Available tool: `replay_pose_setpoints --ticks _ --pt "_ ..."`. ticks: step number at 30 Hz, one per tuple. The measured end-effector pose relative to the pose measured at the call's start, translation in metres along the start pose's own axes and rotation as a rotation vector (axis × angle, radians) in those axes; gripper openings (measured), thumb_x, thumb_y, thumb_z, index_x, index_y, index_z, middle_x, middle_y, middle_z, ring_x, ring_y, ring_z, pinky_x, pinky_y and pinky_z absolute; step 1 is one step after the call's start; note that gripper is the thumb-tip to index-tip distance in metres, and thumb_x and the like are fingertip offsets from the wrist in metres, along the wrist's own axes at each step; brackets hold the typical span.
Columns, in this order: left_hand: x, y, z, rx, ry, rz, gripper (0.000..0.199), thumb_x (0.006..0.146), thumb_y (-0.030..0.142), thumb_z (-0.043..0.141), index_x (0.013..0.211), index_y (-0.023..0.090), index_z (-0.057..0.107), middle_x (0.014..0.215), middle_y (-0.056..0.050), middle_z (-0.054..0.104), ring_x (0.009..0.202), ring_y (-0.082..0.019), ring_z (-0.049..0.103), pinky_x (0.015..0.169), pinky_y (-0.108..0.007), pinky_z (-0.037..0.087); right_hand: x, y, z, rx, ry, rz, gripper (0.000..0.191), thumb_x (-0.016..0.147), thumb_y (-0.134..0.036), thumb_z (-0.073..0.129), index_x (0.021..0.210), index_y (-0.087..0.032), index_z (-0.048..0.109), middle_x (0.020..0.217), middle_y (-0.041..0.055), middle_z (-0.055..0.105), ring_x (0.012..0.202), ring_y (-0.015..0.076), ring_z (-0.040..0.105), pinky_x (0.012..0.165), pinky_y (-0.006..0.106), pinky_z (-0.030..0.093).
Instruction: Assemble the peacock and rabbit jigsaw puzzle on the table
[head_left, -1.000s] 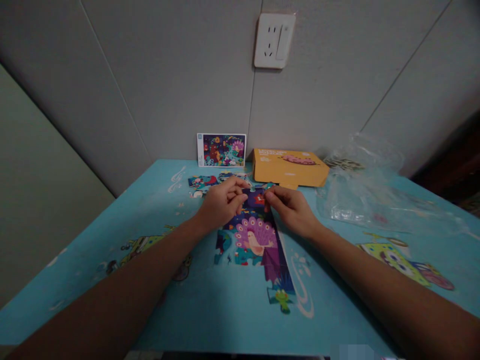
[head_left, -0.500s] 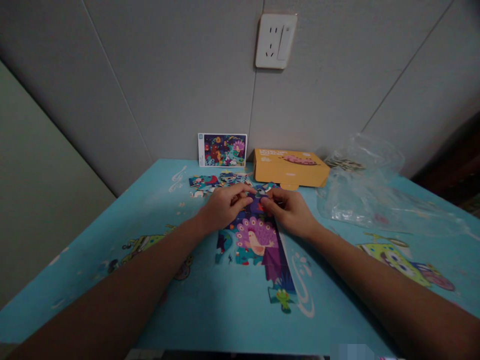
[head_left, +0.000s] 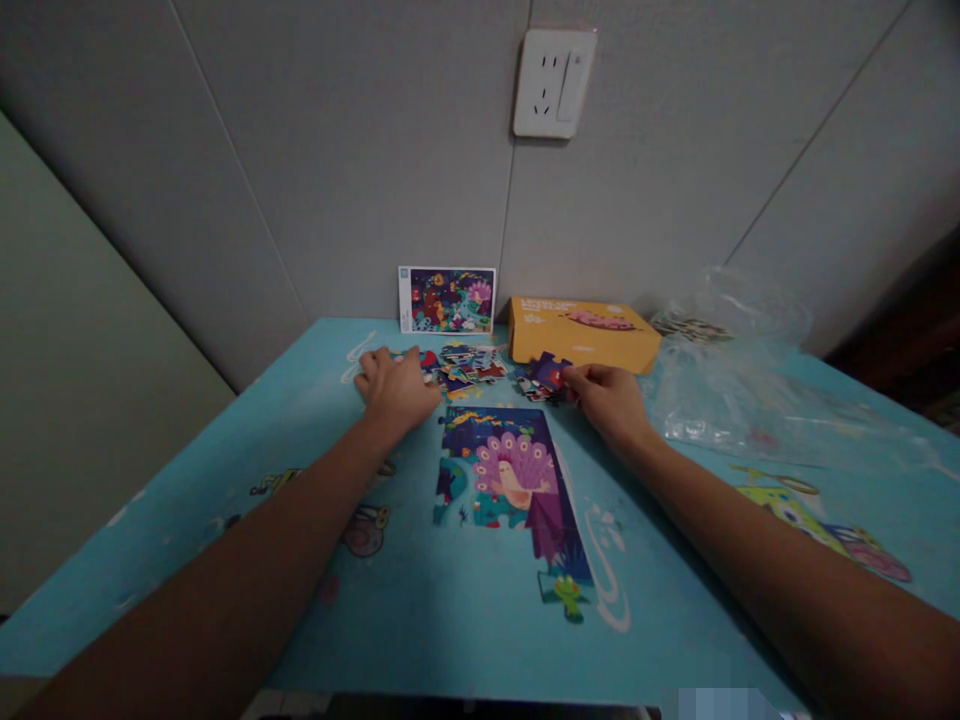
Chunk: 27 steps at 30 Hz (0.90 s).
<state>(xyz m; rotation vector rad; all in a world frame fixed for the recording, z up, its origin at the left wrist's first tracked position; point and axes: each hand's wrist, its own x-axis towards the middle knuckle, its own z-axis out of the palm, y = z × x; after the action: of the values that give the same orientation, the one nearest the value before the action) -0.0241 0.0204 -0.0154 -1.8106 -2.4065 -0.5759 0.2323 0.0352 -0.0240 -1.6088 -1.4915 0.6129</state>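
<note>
My right hand (head_left: 609,400) pinches a dark purple puzzle piece (head_left: 550,370) between thumb and fingers, just above a small heap of loose pieces. My left hand (head_left: 396,388) lies palm down with fingers apart over the left end of a wider pile of puzzle pieces (head_left: 472,366); its fingertips are partly hidden. Between my forearms sits the joined part of the jigsaw (head_left: 517,470), showing a pink peacock. A strip runs down from its right side to a piece with a green frog (head_left: 568,598).
A picture card (head_left: 450,300) of the jigsaw leans against the wall behind the pile. To its right stands a yellow box (head_left: 585,333). Clear plastic bags (head_left: 742,390) lie farther right, one with pieces inside. The table cover (head_left: 450,620) is blue with cartoon prints.
Both hands have moved off the top of the joined jigsaw. My left hand went left to the loose pile; my right hand went slightly right and holds a purple piece over the small heap.
</note>
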Motion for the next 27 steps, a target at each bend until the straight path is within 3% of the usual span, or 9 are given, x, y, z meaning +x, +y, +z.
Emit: replay_pose_setpoints --ticks 3,5,17,27 --pt "0.004 -0.002 0.003 0.015 -0.107 -0.039 0.056 0.078 0.042 0.053 0.131 0.025 0.056 0.132 -0.018 0.049 0.124 -0.041 0.039 0.096 -0.056 0.038 0.0 0.0 0.0 -0.042 0.027 0.015 0.039 0.075 -0.05 0.057 0.052 -0.019 0.054 0.047 0.0003 0.053 0.046 0.0133 0.044 0.049 0.027 0.028" --pt "0.005 -0.003 0.004 -0.001 -0.117 -0.036 0.055 0.078 0.043 0.052 0.131 0.026 0.057 0.134 -0.017 0.049 0.124 -0.04 0.04 0.096 -0.056 0.038 0.0 -0.001 -0.001 -0.057 0.039 0.03 0.039 0.075 -0.051 0.058 0.053 -0.019 0.055 0.048 0.0005 0.053 0.047 0.0135 0.045 0.049 0.027 0.029" --pt "0.009 -0.012 0.005 -0.108 0.05 0.095 0.039 0.074 0.029 0.059 0.111 0.021 0.069 0.114 -0.018 0.062 0.11 -0.043 0.047 0.086 -0.059 0.042 -0.005 -0.008 -0.002 -0.071 0.037 -0.022 0.039 0.076 -0.05 0.058 0.053 -0.019 0.054 0.048 0.0 0.051 0.047 0.0132 0.042 0.051 0.028 0.029" --pt "0.008 -0.005 -0.005 -0.104 0.101 0.01 0.056 0.075 0.033 0.058 0.127 0.014 0.055 0.12 -0.019 0.06 0.113 -0.041 0.047 0.091 -0.056 0.04 -0.008 -0.012 -0.001 -0.05 0.045 -0.064 0.038 0.075 -0.049 0.059 0.052 -0.019 0.053 0.047 -0.0009 0.05 0.046 0.0126 0.041 0.051 0.028 0.028"
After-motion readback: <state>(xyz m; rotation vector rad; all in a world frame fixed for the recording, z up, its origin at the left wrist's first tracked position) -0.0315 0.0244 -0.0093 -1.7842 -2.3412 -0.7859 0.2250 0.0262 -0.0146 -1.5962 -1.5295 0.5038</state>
